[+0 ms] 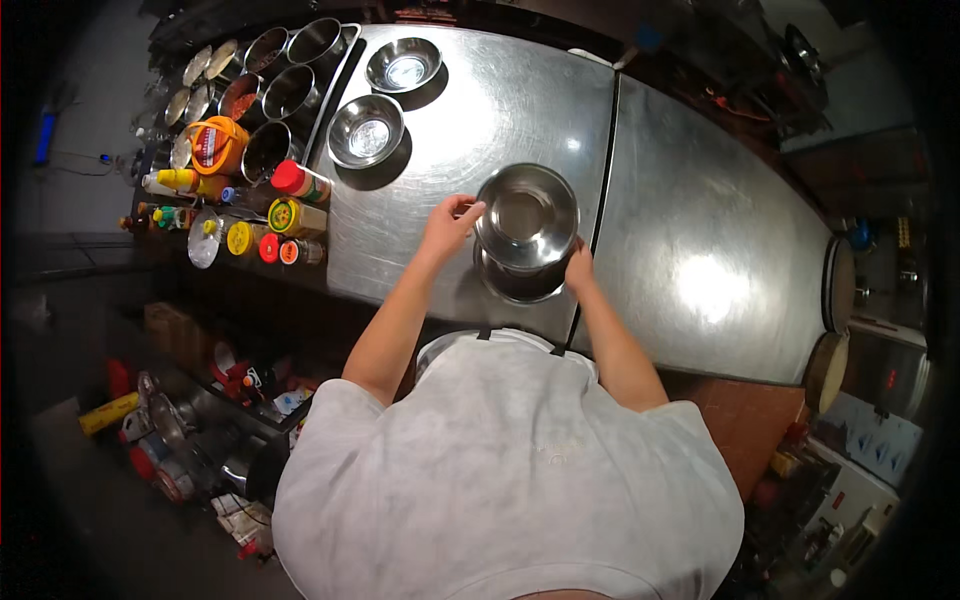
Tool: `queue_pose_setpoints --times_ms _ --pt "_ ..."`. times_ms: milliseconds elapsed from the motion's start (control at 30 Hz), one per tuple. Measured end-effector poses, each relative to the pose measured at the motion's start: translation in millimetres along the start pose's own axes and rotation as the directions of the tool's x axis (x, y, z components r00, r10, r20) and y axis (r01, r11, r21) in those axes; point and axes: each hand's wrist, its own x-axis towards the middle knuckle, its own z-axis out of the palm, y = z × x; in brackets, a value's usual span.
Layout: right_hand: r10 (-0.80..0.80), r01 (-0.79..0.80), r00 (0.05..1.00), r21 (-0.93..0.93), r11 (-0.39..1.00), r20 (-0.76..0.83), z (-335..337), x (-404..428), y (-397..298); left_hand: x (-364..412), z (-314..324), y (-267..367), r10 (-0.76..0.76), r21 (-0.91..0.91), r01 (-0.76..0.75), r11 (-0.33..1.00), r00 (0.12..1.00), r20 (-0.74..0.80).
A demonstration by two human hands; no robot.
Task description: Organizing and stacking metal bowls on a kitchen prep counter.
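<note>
In the head view, a stainless steel bowl [527, 217] is raised over another steel bowl [517, 289] that rests on the steel worktop near its front edge. My left hand [448, 225] is at the upper bowl's left rim, its thumb and fingers bent around the edge. My right hand [579, 264] is at the lower right side of the bowls; its fingers are partly hidden behind them, and which of the two it grips is unclear. Farther back on the left stand two more steel bowls, one [366, 131] nearer and one [404, 66] beyond it.
Steel pots [289, 91], an orange lidded bucket [217, 145] and seasoning jars [297, 217] crowd the left end. A dark seam [611, 150] crosses the steel worktop [690, 217]. Round wooden boards [827, 373] stand at the right edge.
</note>
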Motion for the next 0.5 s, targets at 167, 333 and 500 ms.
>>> queue_pose_setpoints --times_ms 167,333,500 --pt "0.294 -0.293 0.938 -0.032 0.955 0.184 10 -125 38 21 -18 -19 -0.086 -0.189 0.074 0.979 0.995 -0.059" --pt "0.351 -0.318 0.917 -0.184 0.93 0.19 -93 -156 79 33 -80 -60 -0.279 -0.289 0.207 0.935 0.931 -0.235" --pt "0.41 -0.396 0.911 0.179 0.901 -0.048 -141 -131 113 80 -136 -53 -0.437 -0.54 0.235 0.808 0.855 -0.281"
